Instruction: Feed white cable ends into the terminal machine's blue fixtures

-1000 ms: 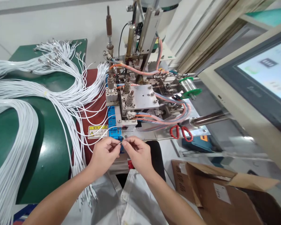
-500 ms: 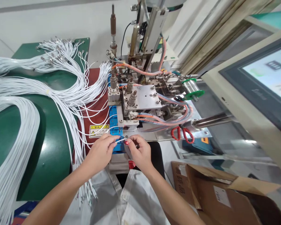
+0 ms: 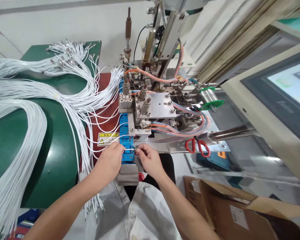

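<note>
A short stretch of white cable runs level between my two hands, over the row of blue fixture blocks. My left hand is closed on the cable at the blocks' left edge. At the other side, my right hand pinches the cable's small end between thumb and forefinger; the fingertips hide most of that end. Other white cables lie in the blue blocks farther up, beside the metal soldering machine.
Bundles of white cables cover much of the green table on the left. Red-handled scissors and a solder wire spool are on the machine's right. A screen and an open cardboard box stand farther right.
The cable has come level over the blue blocks, and my left hand has moved slightly down on it. A red light spot by my right thumb no longer shows. The view has shifted slightly.
</note>
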`<state>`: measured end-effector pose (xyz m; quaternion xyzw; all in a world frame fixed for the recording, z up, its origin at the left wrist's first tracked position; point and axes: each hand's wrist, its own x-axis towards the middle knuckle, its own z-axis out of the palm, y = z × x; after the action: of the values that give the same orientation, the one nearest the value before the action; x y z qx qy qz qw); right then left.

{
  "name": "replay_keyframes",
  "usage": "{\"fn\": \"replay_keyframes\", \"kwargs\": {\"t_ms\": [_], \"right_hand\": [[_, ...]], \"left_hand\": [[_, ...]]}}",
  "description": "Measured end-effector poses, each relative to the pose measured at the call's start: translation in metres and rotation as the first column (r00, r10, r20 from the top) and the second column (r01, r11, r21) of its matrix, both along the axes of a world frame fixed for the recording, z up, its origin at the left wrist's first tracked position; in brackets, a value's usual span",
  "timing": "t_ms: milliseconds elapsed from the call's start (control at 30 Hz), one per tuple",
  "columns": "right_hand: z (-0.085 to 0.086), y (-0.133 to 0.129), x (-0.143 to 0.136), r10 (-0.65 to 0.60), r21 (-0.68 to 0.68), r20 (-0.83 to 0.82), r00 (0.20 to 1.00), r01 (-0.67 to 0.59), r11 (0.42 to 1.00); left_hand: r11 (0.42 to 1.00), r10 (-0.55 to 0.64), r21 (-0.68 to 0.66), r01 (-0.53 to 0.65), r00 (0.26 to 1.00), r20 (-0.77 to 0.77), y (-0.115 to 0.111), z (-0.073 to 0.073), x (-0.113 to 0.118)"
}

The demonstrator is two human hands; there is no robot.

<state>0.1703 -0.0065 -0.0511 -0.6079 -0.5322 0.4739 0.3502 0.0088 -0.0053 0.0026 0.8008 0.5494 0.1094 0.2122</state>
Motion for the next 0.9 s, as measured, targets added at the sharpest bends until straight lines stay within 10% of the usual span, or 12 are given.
{"fn": "replay_keyframes", "kwargs": {"t_ms": [467,900], "right_hand": [[0.0,0.007,0.002,0.074,0.289,0.287,0.955,-0.16,0.944],[-0.013,0.006,-0.006,-0.129,0.192,0.099,0.987,0.108,0.975]], "left_hand": [[0.999,-0.05,0.013,0.05,0.999,0.001,0.003,-0.002,-0.003],[0.985,-0.125,0.076,0.153,0.95,-0.286,-0.008,0.008,0.003]]}}
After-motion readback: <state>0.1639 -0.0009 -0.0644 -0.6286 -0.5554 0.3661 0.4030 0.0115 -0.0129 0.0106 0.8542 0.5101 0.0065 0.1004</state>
